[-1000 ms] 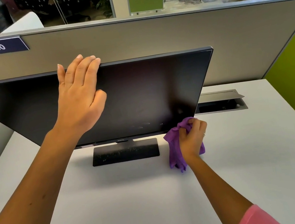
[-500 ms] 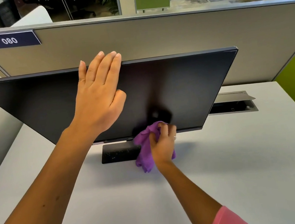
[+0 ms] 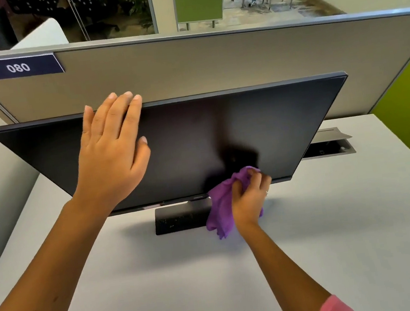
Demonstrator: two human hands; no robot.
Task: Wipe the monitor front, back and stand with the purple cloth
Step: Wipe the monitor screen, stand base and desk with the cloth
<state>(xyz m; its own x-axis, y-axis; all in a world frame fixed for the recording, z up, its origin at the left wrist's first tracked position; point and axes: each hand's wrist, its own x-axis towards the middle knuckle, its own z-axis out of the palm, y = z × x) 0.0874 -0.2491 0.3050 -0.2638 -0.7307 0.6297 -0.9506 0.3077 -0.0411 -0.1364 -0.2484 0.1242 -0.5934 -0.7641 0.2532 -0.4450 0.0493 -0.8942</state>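
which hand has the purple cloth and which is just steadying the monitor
The right hand grips the purple cloth against the screen's lower edge. The left hand holds no cloth: it lies flat on the monitor, fingers over the top edge.

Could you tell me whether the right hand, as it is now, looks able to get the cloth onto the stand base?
Probably yes. The right hand grips the purple cloth at the monitor's lower edge, beside the stand base; nothing lies between.

Single head-worn view, looking forward and down, close over desk (image 3: 316, 245); wide-angle
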